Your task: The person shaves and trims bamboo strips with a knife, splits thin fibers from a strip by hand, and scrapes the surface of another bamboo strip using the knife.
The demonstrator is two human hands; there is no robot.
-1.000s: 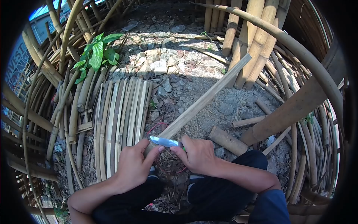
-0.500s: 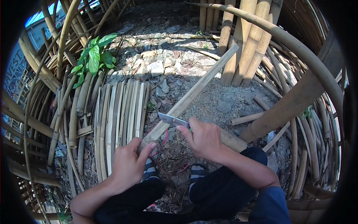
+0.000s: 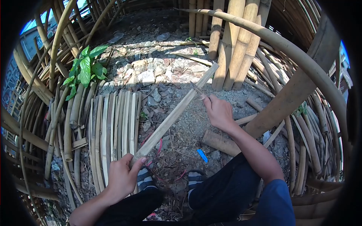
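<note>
A long split bamboo strip [image 3: 173, 113] slants away from me, up and to the right. My left hand [image 3: 123, 174] is closed round its near end, thumb on top. Toward the far end, my right hand [image 3: 218, 112] grips a knife [image 3: 197, 89], whose blade lies against the strip. The fist hides most of the knife's handle. To the left of the strip, several split bamboo strips [image 3: 113, 128] lie side by side on the ground.
Thick bamboo poles [image 3: 241, 41] stand at the back right, and a leaning pole [image 3: 294, 86] crosses the right side. A short bamboo piece [image 3: 220, 142] and a blue scrap [image 3: 202, 155] lie near my right knee. A green plant [image 3: 86, 67] grows at the left.
My right hand has slid the knife up along the strip toward its far end. The strip's far end is lower in view, and the blue scrap now shows on the ground.
</note>
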